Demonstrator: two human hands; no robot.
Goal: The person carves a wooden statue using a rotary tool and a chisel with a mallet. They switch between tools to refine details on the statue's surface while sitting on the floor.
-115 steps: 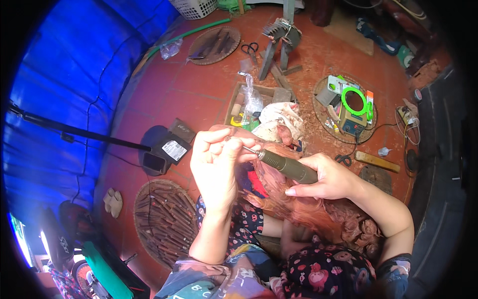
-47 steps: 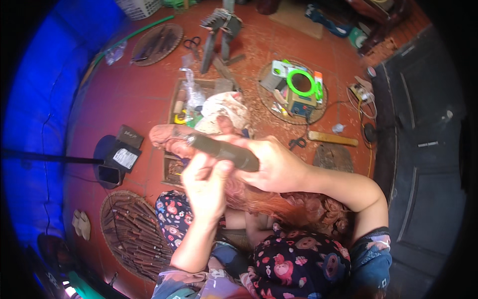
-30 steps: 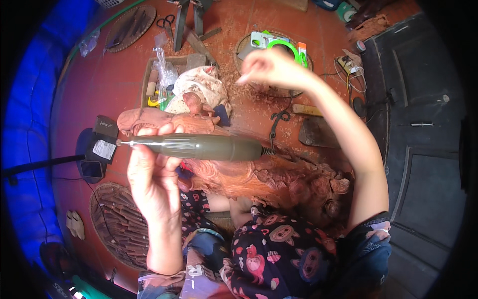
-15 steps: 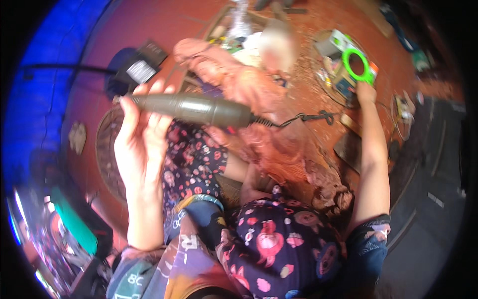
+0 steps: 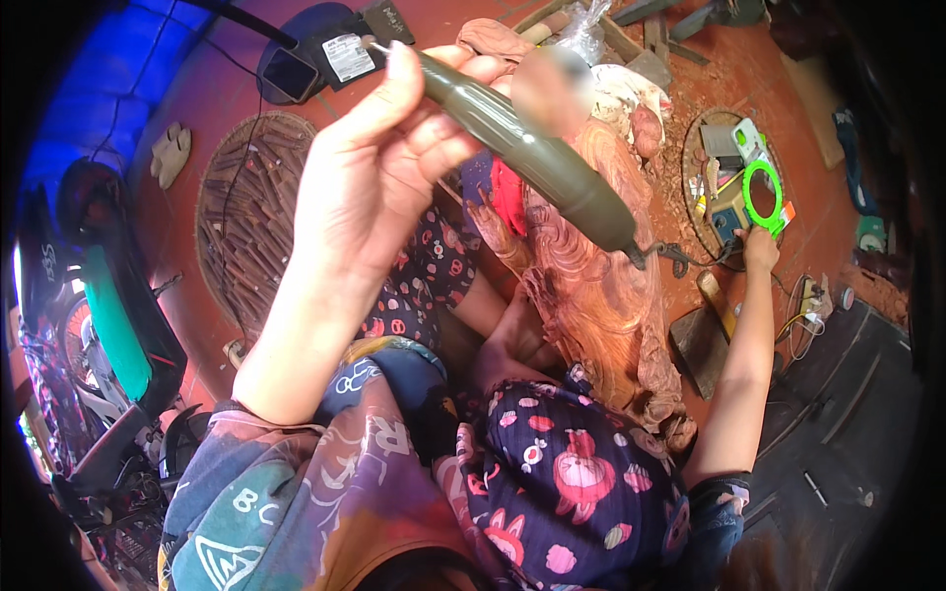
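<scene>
My left hand [image 5: 394, 138] is raised, its fingers and thumb closed around the narrow front of an olive-green handheld rotary tool [image 5: 532, 153]. A small bit shows at the tool's upper-left tip, and a dark cord leaves its rear end. Below the tool, a reddish carved wooden figure [image 5: 596, 295] lies across from my legs, partly covered by the tool. Far to the right, my right hand [image 5: 759, 251] is stretched out to a yellowish box [image 5: 727, 214] beside a bright green ring [image 5: 762, 195]. Its fingers look curled there; what they grip is too small to make out.
A round tray [image 5: 207, 222] full of slender brown sticks or handles lies at left. Black items, one with a white label [image 5: 348, 57], sit behind it. Wood chips [image 5: 680, 103] litter the red floor. A dark block [image 5: 698, 355] and a black slab [image 5: 828, 424] lie at right.
My left hand has moved up and right, and the tool now tilts with its rear end lower. The whole view has shifted. My right hand stays by the green ring.
</scene>
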